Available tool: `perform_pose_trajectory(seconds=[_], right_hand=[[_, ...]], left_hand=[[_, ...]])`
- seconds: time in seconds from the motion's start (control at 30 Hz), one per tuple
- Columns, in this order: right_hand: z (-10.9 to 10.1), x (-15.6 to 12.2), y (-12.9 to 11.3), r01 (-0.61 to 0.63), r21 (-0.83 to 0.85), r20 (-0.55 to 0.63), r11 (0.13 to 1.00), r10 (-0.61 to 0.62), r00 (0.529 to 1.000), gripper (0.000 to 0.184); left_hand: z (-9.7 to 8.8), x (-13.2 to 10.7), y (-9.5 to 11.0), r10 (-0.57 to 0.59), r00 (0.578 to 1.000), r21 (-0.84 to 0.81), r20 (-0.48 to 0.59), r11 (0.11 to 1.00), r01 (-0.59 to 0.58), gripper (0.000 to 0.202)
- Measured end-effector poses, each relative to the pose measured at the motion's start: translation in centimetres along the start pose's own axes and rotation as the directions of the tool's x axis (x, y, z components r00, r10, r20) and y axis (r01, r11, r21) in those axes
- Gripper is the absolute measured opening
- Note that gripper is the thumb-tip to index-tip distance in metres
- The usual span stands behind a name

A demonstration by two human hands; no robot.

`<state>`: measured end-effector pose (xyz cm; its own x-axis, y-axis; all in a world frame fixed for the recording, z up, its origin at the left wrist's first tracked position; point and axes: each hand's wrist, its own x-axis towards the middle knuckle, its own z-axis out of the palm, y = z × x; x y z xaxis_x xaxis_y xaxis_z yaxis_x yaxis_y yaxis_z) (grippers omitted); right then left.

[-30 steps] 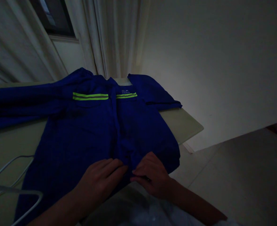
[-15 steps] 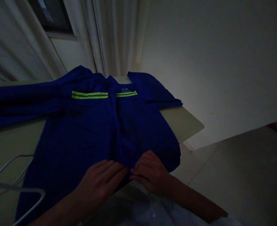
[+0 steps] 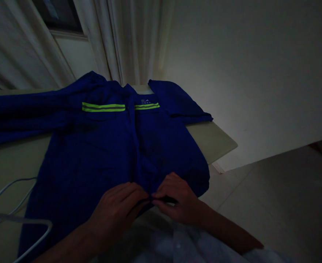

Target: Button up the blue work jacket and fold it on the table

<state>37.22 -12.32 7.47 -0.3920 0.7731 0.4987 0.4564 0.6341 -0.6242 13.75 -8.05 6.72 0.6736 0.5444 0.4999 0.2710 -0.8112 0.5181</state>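
A dark blue work jacket (image 3: pixel 95 153) with yellow-green reflective stripes across its chest lies front side up on the table (image 3: pixel 212 137). Its left-hand sleeve stretches out to the frame's edge, while the other is folded short. At the bottom of the front opening, my left hand (image 3: pixel 119 204) pinches the fabric near the hem. Right beside it, my right hand (image 3: pixel 174 199) pinches the facing edge between thumb and fingers. The fingertips of both hands almost meet. Whatever small fastener may lie between them is too dark and small to make out.
A white cable (image 3: pixel 10 190) loops over the table at the left, and a pale curved bar (image 3: pixel 47 224) rises in the near left corner. Curtains (image 3: pixel 139 40) and a window (image 3: pixel 59 16) stand behind. A plain wall (image 3: pixel 245 73) fills the right, above the tiled floor (image 3: pixel 259 193).
The right thumb has moved slightly away from the fingers, leaving a gap behind the pinch. Both hands stay at the hem, and the jacket lies as before; the view has shifted a little.
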Motion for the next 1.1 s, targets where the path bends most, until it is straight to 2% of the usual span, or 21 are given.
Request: perform_pose_trajectory(seconds=[0.17, 0.3, 0.4, 0.47, 0.57, 0.67, 0.8, 0.97, 1.1], right_hand=[[0.0, 0.1, -0.6, 0.050, -0.161, 0.055, 0.986, -0.042, 0.998, 0.011], [-0.1, -0.1, -0.6, 0.058, -0.183, 0.087, 0.981, -0.043, 0.995, 0.014], [-0.4, -0.2, -0.3, 0.031, -0.124, 0.105, 0.992, -0.018, 0.994, 0.014], [-0.7, -0.2, 0.0, -0.035, -0.013, 0.148, 0.999, 0.037, 0.988, 0.017], [-1.0, 0.2, 0.3, -0.139, 0.156, 0.209, 0.978, 0.105, 0.972, 0.019], [-1.2, 0.9, 0.1, -0.174, 0.231, 0.212, 0.957, 0.125, 0.969, 0.015], [-1.3, 1.6, -0.3, -0.233, 0.275, 0.235, 0.933, 0.170, 0.957, 0.011], [-1.7, 1.9, -0.4, -0.286, 0.247, 0.289, 0.926, 0.211, 0.934, 0.007], [-1.9, 2.2, -0.3, -0.288, 0.250, 0.364, 0.925, 0.186, 0.913, 0.009]], left_hand=[[-0.1, 0.2, 0.3, 0.019, 0.999, -0.008, -0.036, 1.000, -0.020, 0.014], [-0.2, 0.4, 0.5, 0.074, 0.996, -0.006, -0.048, 0.997, -0.074, 0.016], [-0.3, 0.2, 0.5, 0.081, 0.997, 0.017, -0.011, 0.997, -0.081, 0.017], [-0.3, 0.0, 0.6, 0.092, 0.996, 0.060, 0.007, 0.994, -0.092, 0.018], [-0.6, -0.5, 0.7, 0.175, 0.984, 0.146, -0.019, 0.975, -0.170, 0.020], [-0.9, -1.0, 0.7, 0.285, 0.958, 0.209, -0.036, 0.939, -0.272, 0.020], [-1.3, -1.7, 0.4, 0.389, 0.921, 0.241, -0.011, 0.895, -0.376, 0.020], [-1.3, -2.5, 0.0, 0.397, 0.918, 0.216, -0.014, 0.897, -0.385, 0.023], [-1.2, -2.5, 0.1, 0.389, 0.920, 0.162, -0.041, 0.911, -0.378, 0.024]])
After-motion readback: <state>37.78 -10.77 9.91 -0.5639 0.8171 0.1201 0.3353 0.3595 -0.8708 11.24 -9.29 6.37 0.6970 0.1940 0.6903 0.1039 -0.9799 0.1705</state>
